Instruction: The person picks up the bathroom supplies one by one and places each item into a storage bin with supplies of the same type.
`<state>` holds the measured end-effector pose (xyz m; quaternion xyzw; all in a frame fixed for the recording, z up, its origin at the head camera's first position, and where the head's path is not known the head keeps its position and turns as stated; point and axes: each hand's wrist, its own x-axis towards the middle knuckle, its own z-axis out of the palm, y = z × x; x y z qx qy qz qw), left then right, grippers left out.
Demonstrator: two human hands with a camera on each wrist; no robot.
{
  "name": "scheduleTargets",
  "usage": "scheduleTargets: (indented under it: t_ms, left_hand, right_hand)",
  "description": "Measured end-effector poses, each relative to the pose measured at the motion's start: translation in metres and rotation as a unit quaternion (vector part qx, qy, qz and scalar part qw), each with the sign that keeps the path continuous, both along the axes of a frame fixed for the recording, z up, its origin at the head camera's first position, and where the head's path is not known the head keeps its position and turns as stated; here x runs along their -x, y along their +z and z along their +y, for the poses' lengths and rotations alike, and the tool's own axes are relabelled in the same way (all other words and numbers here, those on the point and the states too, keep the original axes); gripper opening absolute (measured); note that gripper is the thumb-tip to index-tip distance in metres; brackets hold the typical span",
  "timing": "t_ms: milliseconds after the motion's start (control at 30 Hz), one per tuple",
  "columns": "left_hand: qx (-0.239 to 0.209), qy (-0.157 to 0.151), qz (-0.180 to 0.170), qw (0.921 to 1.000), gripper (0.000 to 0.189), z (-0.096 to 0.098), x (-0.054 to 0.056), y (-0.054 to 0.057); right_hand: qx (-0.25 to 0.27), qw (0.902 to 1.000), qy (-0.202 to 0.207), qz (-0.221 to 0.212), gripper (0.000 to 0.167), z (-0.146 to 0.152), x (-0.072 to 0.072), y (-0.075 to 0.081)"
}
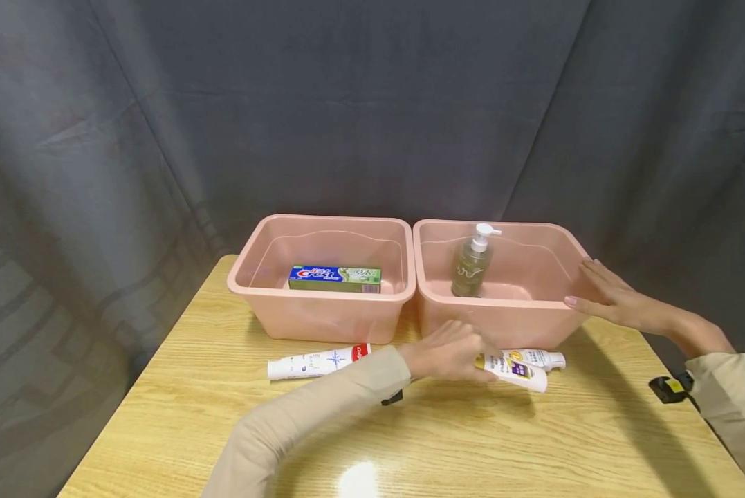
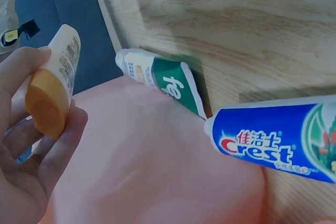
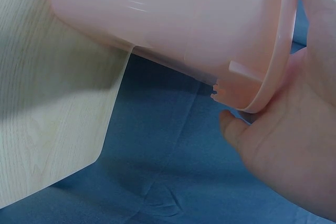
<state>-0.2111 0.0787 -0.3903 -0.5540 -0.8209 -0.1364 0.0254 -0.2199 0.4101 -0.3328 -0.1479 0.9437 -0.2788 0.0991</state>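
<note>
My left hand is in front of the right pink bin, holding a white squeeze tube by its orange-cap end, thumb on one side and fingers on the other. Partly behind it, a green-and-white toothpaste tube lies along the foot of the bin. A blue Crest toothpaste tube lies near that hand; my left arm hides it in the head view. My right hand rests on the right bin's right end, fingers extended over the rim and thumb near the front corner.
In the left pink bin lies a Crest toothpaste box. A pump bottle stands in the right bin. A Colgate toothpaste tube lies before the left bin. The wooden table ends just beyond the bins, at a grey curtain.
</note>
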Motion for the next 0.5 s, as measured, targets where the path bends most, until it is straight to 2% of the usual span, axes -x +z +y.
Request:
scheduleTargets:
  t_ms: [233,500]
  left_hand:
    - [-0.012,-0.007,0.016,0.9998,0.039,-0.0017,0.0012,0.0061]
    - [-0.029,-0.018,0.055,0.9979,0.039,-0.0032,0.0032,0.0107]
  right_hand:
    - [0.001,1.0,0.001,0.006,0.092,0.0,0.0001,-0.0017]
    - [-0.001,1.0,0.0,0.008,0.093,0.0,0.0001,-0.0026]
